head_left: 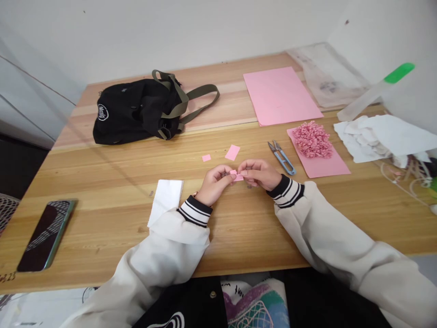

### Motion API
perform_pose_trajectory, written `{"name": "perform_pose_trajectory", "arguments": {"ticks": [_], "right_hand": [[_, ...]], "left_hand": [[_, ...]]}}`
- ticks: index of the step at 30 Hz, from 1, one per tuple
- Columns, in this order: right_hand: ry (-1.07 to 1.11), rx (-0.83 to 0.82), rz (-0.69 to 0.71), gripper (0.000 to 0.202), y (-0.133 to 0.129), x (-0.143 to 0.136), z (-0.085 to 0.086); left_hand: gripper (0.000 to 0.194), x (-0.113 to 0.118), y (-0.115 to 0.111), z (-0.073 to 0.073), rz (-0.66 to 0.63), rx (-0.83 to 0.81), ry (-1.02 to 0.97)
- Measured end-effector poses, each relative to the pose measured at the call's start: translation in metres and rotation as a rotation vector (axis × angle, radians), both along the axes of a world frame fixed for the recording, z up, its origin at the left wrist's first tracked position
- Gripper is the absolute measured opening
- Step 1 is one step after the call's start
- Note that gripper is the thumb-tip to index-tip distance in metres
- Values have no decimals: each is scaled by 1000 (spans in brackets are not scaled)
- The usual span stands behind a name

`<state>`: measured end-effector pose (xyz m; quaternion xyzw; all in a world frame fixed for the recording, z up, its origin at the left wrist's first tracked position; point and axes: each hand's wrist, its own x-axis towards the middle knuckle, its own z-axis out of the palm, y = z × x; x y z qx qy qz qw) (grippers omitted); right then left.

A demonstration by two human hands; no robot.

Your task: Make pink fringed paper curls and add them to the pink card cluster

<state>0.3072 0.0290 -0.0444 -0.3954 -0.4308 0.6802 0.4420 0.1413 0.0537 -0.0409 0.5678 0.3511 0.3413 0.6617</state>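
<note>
Between my two hands is a small pink paper piece, held above the wooden table. My left hand pinches its left side between thumb and fingers. The fingertips of my right hand are closed on its right side. Just beyond my hands lie a small pink rectangle and a smaller pink piece. Blue thread snips rest to the right of my right hand. Further right, a bunch of pink curly bits sits on a pink sheet.
A black bag lies at the back left, a phone at the left edge. White cloth is beside my left sleeve. Large pink sheets, a green-capped tube and white scraps are at the right.
</note>
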Motion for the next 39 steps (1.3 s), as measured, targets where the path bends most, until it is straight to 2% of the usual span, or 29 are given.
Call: {"name": "perform_pose_trajectory", "arguments": {"ticks": [10,39], "right_hand": [[-15,-15,-12,25,0,0,1],[-54,18,-46,17,0,-1,-2]], "left_hand": [[15,0,0,0,-7,-4,-5],[15,0,-1,-1,-9,-5,15]]}}
